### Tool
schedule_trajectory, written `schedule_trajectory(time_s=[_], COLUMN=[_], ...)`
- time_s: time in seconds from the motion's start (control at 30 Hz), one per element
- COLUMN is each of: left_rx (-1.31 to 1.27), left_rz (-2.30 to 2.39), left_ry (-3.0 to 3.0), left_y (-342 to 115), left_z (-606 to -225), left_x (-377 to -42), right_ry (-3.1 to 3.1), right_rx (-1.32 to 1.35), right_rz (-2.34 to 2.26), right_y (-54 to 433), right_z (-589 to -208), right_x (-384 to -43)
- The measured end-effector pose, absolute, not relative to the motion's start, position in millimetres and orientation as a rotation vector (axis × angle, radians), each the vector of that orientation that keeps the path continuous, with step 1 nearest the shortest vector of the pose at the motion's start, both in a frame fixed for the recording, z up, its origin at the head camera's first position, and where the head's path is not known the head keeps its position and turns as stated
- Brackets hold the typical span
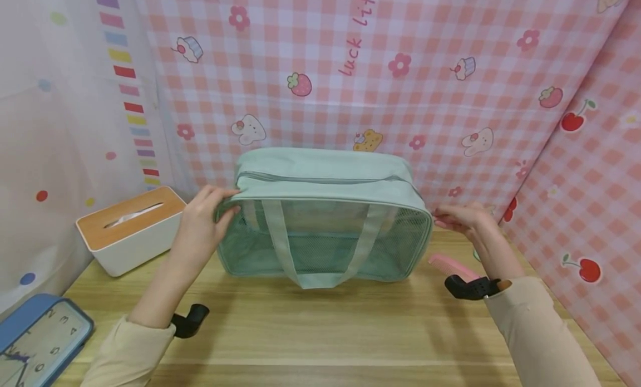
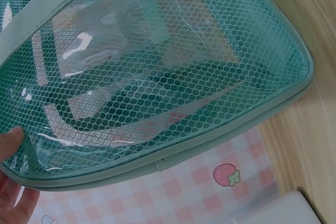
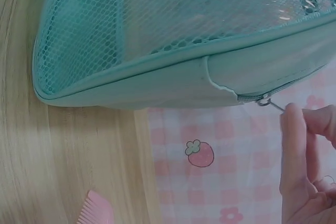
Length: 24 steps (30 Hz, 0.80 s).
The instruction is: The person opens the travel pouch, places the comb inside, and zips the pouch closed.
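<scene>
A mint green mesh bag stands upright on the table, its strap handle hanging down the front. Clear plastic-looking contents show through the mesh; their kind is hard to tell. My left hand grips the bag's upper left corner, thumb on the mesh and fingers behind the edge, as the left wrist view shows. On the right side, my right hand pinches the metal zipper pull between thumb and finger. The zipper slider sits at the right end of the zipper.
A tissue box with a wooden lid stands to the left. A blue clock is at the near left. A pink comb lies right of the bag. Checked cloth hangs behind and along the right.
</scene>
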State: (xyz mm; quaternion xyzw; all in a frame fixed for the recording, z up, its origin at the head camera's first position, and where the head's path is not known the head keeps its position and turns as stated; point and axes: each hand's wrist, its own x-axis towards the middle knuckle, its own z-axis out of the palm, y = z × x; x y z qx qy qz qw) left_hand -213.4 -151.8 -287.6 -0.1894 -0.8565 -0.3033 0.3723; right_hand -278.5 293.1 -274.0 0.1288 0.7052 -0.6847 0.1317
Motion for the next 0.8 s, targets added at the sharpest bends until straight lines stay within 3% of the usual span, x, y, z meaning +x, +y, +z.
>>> schedule_trajectory(time_s=[0.8], left_rx=[-0.473], left_rz=[-0.762], left_ry=[-2.189], left_y=[-153], left_z=[-288], left_x=[-212], right_ry=[1.947], right_rx=[0.389], right_rz=[-2.124], right_y=[292], right_z=[-258], right_x=[-271])
